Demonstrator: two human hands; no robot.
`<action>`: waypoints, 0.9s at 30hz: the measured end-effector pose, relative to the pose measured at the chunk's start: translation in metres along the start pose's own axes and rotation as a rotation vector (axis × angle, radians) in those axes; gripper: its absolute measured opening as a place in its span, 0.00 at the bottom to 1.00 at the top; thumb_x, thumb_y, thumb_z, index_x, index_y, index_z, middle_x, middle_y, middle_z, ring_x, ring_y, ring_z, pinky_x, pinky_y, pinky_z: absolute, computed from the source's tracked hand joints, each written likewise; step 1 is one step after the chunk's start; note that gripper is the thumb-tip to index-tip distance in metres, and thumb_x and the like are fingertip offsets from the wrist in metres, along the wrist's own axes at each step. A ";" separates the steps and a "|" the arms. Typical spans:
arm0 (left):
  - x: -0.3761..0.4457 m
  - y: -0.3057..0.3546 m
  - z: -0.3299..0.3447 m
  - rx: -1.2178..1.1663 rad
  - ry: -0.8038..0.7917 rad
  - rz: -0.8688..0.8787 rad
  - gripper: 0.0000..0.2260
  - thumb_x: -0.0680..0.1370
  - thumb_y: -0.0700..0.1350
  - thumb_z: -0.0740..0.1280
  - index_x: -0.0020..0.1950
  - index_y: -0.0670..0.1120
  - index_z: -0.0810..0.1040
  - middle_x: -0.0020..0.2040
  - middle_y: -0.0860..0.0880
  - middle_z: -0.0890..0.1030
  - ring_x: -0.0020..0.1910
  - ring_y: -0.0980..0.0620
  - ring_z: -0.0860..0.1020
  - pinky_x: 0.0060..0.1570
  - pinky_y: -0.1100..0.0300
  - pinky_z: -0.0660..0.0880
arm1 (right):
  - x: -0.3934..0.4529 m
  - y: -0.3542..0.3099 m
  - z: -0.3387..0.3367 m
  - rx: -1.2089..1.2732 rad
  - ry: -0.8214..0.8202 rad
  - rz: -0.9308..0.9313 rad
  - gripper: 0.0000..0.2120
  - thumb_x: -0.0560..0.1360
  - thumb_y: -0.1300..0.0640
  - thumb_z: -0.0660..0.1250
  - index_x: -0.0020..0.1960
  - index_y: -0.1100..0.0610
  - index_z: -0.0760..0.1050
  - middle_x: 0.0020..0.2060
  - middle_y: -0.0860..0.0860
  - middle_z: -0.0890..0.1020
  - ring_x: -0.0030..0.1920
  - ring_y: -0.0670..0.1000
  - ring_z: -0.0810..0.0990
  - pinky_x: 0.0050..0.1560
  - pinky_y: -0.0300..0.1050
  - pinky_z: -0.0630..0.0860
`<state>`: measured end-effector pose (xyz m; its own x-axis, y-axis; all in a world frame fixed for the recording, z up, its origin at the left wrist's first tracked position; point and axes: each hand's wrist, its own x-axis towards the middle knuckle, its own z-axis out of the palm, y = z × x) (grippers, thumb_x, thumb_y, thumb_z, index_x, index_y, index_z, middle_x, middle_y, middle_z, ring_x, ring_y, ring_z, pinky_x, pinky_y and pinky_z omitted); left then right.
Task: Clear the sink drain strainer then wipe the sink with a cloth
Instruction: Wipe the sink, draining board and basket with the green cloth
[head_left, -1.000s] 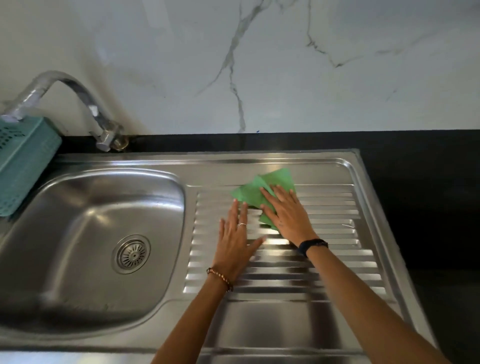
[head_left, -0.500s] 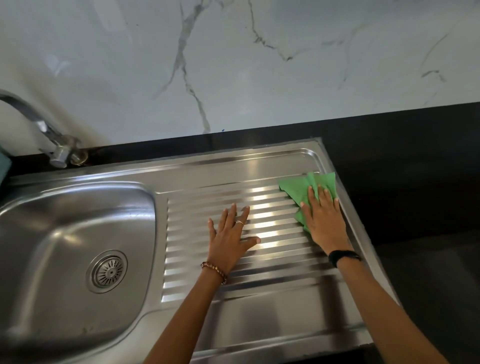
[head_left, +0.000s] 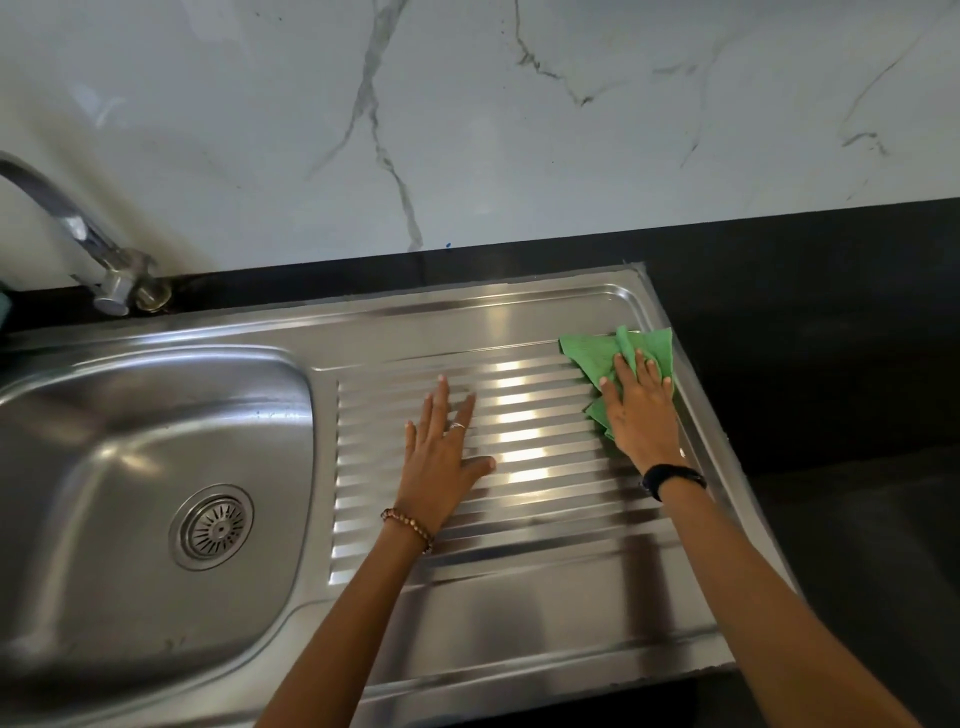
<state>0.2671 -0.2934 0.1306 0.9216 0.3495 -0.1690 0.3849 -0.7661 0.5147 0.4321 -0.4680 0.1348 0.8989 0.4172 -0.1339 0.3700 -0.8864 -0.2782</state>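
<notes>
A stainless steel sink (head_left: 156, 395) has a basin on the left and a ribbed drainboard (head_left: 530, 467) on the right. The round drain strainer (head_left: 212, 527) sits in the basin floor and looks free of debris. My right hand (head_left: 641, 415) presses flat on a crumpled green cloth (head_left: 592, 356) at the drainboard's far right corner. My left hand (head_left: 441, 457) lies flat on the ribs, fingers spread, holding nothing.
A curved metal tap (head_left: 78, 234) stands at the back left. The black countertop (head_left: 831, 338) surrounds the sink on the right and behind. A white marble-patterned wall (head_left: 467, 114) rises behind the counter.
My right hand has slid the green cloth from the middle of the drainboard to its far right corner. My left hand stayed on the ribs. The view has shifted to the right.
</notes>
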 end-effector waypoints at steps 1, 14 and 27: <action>-0.004 -0.009 -0.005 0.000 0.027 -0.011 0.35 0.76 0.54 0.63 0.74 0.54 0.43 0.76 0.46 0.35 0.76 0.45 0.38 0.73 0.47 0.40 | -0.002 -0.005 0.001 0.068 0.023 0.010 0.23 0.82 0.54 0.50 0.74 0.59 0.57 0.75 0.61 0.56 0.76 0.59 0.52 0.75 0.58 0.47; -0.075 -0.100 -0.035 -0.421 0.117 -0.384 0.34 0.73 0.46 0.69 0.73 0.41 0.57 0.71 0.40 0.66 0.68 0.44 0.68 0.67 0.51 0.67 | -0.037 -0.205 0.075 0.106 -0.096 -0.352 0.22 0.81 0.52 0.50 0.74 0.56 0.59 0.76 0.56 0.56 0.76 0.57 0.50 0.76 0.57 0.44; -0.085 -0.109 -0.036 -0.386 0.102 -0.401 0.36 0.74 0.52 0.68 0.75 0.44 0.53 0.74 0.44 0.62 0.70 0.45 0.66 0.68 0.50 0.66 | -0.046 -0.240 0.100 -0.053 -0.138 -0.710 0.20 0.81 0.53 0.51 0.73 0.50 0.60 0.76 0.53 0.59 0.76 0.55 0.53 0.76 0.56 0.44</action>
<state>0.1452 -0.2196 0.1189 0.6898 0.6375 -0.3430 0.6402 -0.3160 0.7002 0.2782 -0.2544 0.1131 0.4009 0.9143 -0.0580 0.8677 -0.3992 -0.2963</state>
